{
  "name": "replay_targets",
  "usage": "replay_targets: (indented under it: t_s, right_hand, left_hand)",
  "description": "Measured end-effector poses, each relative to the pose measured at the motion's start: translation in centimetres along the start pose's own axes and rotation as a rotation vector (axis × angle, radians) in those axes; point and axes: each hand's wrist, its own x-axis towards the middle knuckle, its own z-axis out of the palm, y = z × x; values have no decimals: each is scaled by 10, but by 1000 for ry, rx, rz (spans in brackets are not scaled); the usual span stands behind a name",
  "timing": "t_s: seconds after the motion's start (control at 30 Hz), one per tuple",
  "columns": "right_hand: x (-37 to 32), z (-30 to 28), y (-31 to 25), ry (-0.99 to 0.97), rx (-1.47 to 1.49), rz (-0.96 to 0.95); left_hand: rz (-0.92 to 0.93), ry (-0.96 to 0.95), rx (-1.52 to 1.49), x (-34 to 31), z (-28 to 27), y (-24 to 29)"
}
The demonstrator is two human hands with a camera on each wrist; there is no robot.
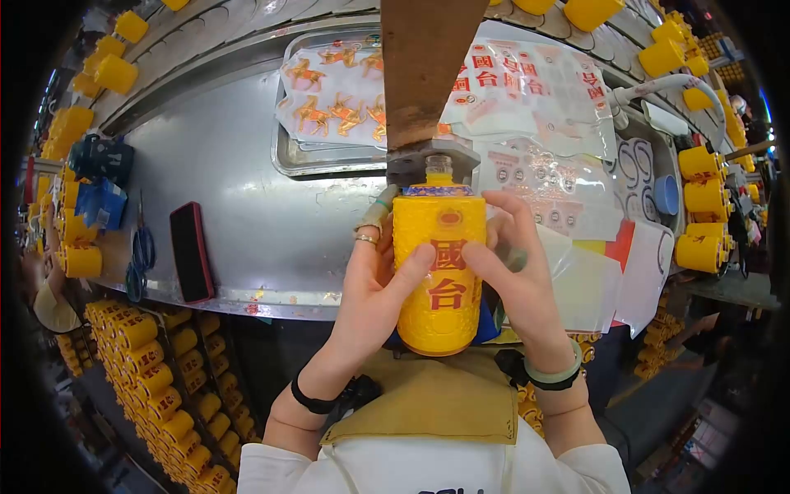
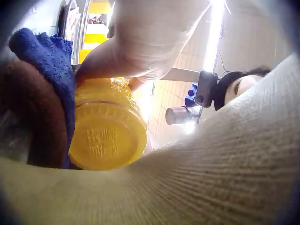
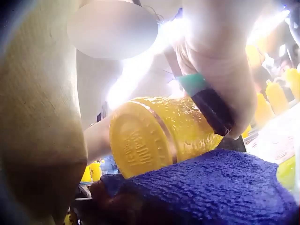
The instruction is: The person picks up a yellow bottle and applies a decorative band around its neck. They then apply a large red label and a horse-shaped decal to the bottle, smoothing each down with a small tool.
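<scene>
A yellow bottle (image 1: 440, 222) with red characters and a clear neck lies between both hands, its neck toward a grey bracket (image 1: 405, 167). My left hand (image 1: 370, 276) grips its left side, thumb on the front. My right hand (image 1: 522, 284) holds the right side, its thumb against the red characters. The left wrist view shows the embossed base (image 2: 108, 136) beside a blue cloth (image 2: 51, 70). In the right wrist view the bottle (image 3: 140, 140) lies over the blue cloth (image 3: 211, 187), near a finger with a green and black wrap (image 3: 204, 98).
A brown post (image 1: 428, 66) rises beyond the bottle. A metal tray (image 1: 288, 160) holds gold figure stickers; red-printed sheets (image 1: 527, 99) lie to its right. On the left are a phone (image 1: 192, 251), scissors (image 1: 141, 247) and a blue packet (image 1: 100, 204). Yellow bottles (image 1: 148, 379) stand around the table.
</scene>
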Motion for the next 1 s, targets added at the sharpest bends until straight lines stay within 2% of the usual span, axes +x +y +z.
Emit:
replay_targets:
  t_s: [0.8,1.0]
  right_hand:
    - [0,-1,-3,-12,16,31]
    - [0,0,-2,5,-26,37]
  left_hand:
    - [31,-40,12,0,0,0]
    - [15,-10,125,-1,4,3]
